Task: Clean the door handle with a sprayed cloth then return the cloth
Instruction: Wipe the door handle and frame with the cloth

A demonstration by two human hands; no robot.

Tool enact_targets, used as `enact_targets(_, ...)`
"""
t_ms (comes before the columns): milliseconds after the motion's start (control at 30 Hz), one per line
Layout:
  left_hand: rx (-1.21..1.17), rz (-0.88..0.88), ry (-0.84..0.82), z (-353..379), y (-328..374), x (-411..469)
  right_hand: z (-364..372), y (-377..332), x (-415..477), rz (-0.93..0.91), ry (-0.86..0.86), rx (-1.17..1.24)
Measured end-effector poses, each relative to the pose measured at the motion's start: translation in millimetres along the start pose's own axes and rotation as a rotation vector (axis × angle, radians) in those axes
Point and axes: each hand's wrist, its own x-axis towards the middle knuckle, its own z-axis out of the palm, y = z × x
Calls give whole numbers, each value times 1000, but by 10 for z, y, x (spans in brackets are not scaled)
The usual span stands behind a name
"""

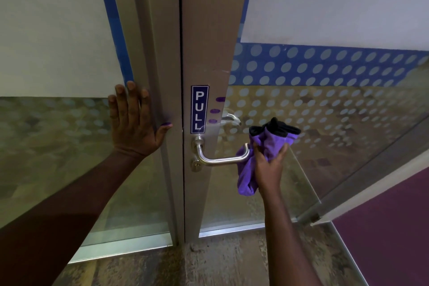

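Observation:
A brushed steel lever door handle (218, 160) juts rightward from the aluminium door frame (209, 42), below a blue PULL sign (199, 109). My right hand (269, 167) grips a bunched purple cloth (249, 176) with black trim, and the cloth touches the handle's free end. My left hand (133, 123) lies flat with fingers spread on the fixed metal frame to the left of the door gap, holding nothing. A second handle (231, 119) shows through the glass on the door's far side.
The glass door (325, 111) with a blue band and frosted dots swings open to the right. A fixed glass panel (58, 134) stands at the left. A speckled floor (220, 262) lies below, and purple carpet (383, 227) at lower right.

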Motion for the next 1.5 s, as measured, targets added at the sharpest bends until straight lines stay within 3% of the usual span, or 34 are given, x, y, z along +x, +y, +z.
enact_targets(233,13,4,26,18,-20,0,-119,-416,-6,-561,221,-194)
enact_targets(367,12,5,30,7,-14,4,-93,-722,41,-748,174,-240)
enact_targets(533,-1,5,26,-26,-4,26,-29,-1041,136,-952,14,-498)
enact_targets(733,10,10,15,-15,-12,17,16,-1234,146,-1093,-19,-522)
enact_targets(1200,4,10,35,28,-24,-10,399,-1287,143,-1157,-67,-573)
enact_targets(1500,8,-6,54,69,-17,-34,403,-1299,254,-1334,-131,-488)
